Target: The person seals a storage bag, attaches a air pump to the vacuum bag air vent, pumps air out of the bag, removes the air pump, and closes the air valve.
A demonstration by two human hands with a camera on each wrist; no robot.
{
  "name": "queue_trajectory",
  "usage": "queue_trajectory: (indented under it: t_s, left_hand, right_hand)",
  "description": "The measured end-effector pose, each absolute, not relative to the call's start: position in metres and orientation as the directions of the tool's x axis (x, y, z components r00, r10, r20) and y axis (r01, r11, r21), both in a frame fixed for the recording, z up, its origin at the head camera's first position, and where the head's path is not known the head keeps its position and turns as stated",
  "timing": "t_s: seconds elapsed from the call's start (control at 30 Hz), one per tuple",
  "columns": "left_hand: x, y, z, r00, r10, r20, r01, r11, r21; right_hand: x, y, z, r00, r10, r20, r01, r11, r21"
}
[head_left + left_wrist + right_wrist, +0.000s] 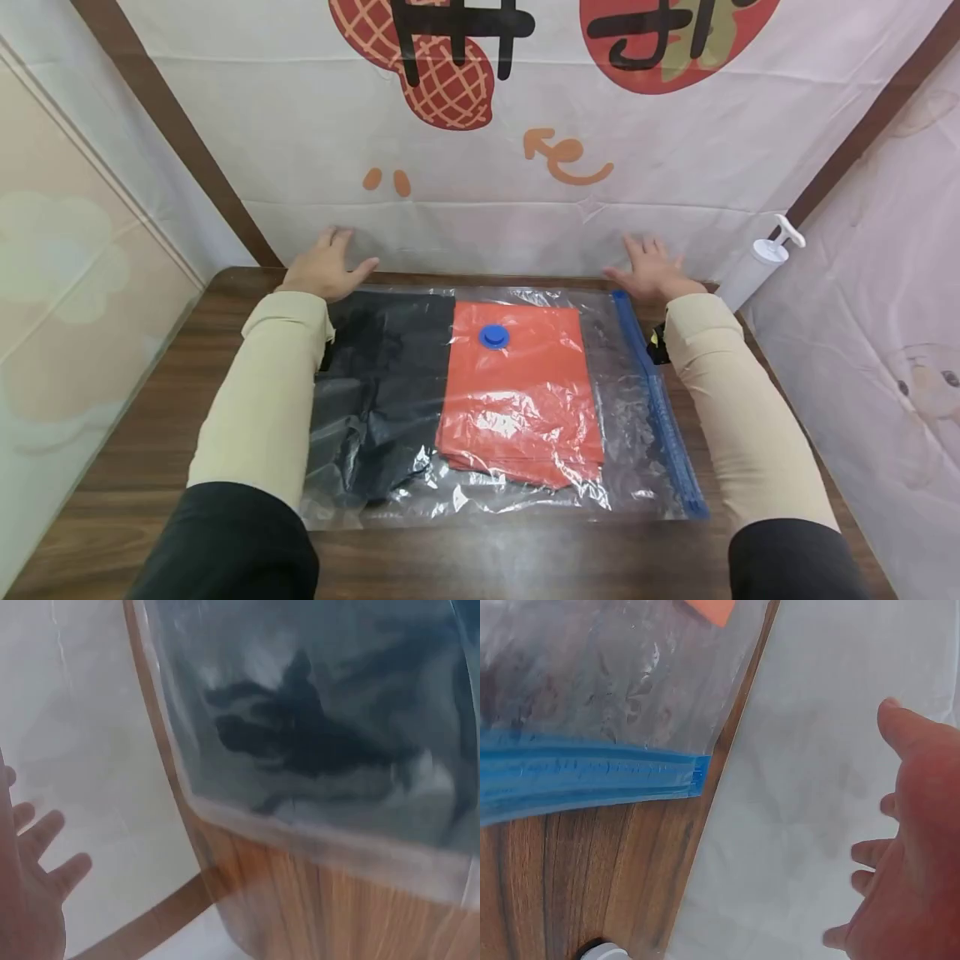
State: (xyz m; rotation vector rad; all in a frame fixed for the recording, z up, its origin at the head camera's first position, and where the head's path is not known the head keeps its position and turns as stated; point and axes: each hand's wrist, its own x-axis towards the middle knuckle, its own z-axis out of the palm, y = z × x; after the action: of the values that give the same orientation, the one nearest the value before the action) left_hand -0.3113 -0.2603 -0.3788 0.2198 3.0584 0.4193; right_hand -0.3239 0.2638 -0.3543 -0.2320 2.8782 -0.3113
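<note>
My left hand (pixel 326 265) and right hand (pixel 651 268) are spread, gripping nothing, at the far edge of the desk (pixel 525 567). Nearer me the clear vacuum storage bag (pixel 626 417) lies flat mid-desk, holding a black bundle (pixel 397 358) and red bundle (pixel 517 400). Laying it out seems the step; next probably calls for fingers at its blue valve (pixel 494 337). The hand pump (pixel 753 267) is at the far right corner. I read no brand; the curtain's (pixel 480 179) black characters (pixel 463 22) are cropped.

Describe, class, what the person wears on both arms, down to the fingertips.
Cream sleeves cover the forearms, with bunched cuffs; black sleeves show higher up. By the right wrist is a small black item with a yellowish mark, too small to identify. The fingers are bare.
</note>
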Motion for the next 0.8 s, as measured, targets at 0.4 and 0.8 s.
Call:
queue_trajectory:
  t_s: [0.4,0.8]
  left_hand:
    - [-0.299,-0.281,-0.363,-0.973,0.21,-0.1,0.178,0.949,0.259]
    - [-0.263,-0.23,-0.358,-0.922,0.373,-0.1,0.349,0.916,0.196]
  right_hand:
    - [-0.294,0.265,-0.35,-0.949,-0.259,-0.18,-0.179,0.912,-0.369]
    - [-0.209,0.296,-0.373,-0.961,-0.219,-0.169,-0.128,0.893,-0.431]
